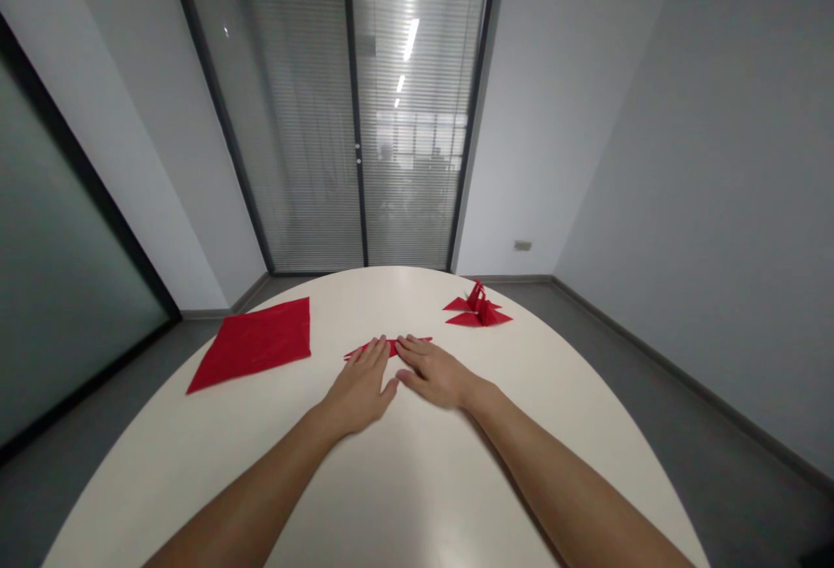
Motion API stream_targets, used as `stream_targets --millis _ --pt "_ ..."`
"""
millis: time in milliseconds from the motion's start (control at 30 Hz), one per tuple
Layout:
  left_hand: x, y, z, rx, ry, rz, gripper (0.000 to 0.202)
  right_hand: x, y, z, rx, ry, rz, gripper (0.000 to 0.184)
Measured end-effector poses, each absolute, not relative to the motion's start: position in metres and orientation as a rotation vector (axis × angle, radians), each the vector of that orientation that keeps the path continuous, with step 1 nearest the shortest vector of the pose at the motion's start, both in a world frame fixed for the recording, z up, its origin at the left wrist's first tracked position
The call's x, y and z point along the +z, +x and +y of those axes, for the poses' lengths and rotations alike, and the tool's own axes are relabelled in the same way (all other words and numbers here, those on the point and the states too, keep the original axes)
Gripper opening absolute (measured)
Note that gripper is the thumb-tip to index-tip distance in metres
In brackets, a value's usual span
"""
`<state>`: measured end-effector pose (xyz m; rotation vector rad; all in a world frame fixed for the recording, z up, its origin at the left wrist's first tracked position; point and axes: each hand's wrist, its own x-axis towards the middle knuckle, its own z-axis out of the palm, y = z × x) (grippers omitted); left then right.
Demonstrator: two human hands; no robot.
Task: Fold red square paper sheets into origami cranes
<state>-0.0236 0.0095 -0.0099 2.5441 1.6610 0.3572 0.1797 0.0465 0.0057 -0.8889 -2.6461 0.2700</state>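
A folded piece of red paper (391, 346) lies flat on the white round table (404, 481), mostly under my fingertips. My left hand (360, 386) lies flat with fingers stretched out, pressing on the paper's left part. My right hand (435, 370) also lies flat, its fingers pressing on the paper's right part. The thumbs nearly touch each other. Only thin red tips of the paper show to the left and right of the fingers.
A flat square of red paper (257, 342) lies to the left on the table. A finished red paper crane (478, 307) stands at the far right. Beyond the table are a grey floor, white walls and glass doors with blinds (352, 116).
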Motion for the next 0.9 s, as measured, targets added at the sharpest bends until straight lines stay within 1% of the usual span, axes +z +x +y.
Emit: stream_targets --millis 167,333,433,567,733,900 --pt "-0.005 -0.021 0.008 0.385 2.536 1.752 0.056 0.01 0.18 0.045 0.215 -0.976 -2.604 0.051" --pt "-0.006 -0.026 0.008 0.498 2.643 1.595 0.049 0.01 0.181 0.048 0.143 -0.98 -2.522 0.034" --pt "-0.002 -0.026 0.006 0.595 2.671 1.538 0.046 0.01 0.181 0.049 0.1 -1.018 -2.473 0.028" --pt "0.008 -0.023 0.003 0.701 2.666 1.454 0.038 0.008 0.181 0.05 0.041 -1.002 -2.459 0.029" --pt "0.01 -0.024 0.0 0.722 2.67 1.383 0.033 0.002 0.184 0.054 0.119 -0.912 -2.464 0.037" --pt "0.01 -0.022 -0.001 0.688 2.652 1.519 0.032 0.004 0.184 0.053 0.161 -0.802 -2.481 0.04"
